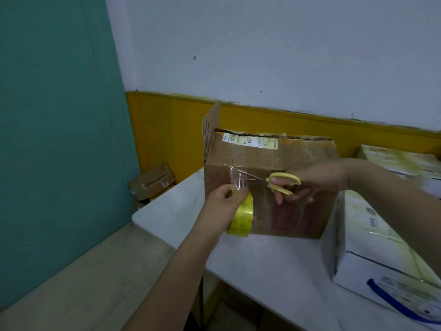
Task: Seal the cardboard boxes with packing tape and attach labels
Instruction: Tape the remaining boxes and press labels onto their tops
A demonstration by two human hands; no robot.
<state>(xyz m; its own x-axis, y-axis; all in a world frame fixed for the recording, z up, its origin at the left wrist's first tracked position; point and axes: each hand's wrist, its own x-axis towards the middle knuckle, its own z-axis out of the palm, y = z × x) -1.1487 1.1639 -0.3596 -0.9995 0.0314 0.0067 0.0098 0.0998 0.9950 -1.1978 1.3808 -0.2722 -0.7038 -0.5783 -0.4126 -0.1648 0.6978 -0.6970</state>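
Brown box (293,211) sitting on white tabletop (262,271), one flap sticking up. Left hand (223,206) gripping tape roll (241,218), pulling clear strip tight against box front. Right hand (315,180) holding yellow scissors (282,183), blades at strip.

Tape likely thin, sticky, floppy (best kept stretched). Box looking stiff, worn.

White boxes (381,247) sitting close by on right. Small box (152,181) lying on floor by green wall (59,115).

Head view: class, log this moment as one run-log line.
left hand: holds tape roll | right hand: scissors at tape strip | brown cardboard box: on table
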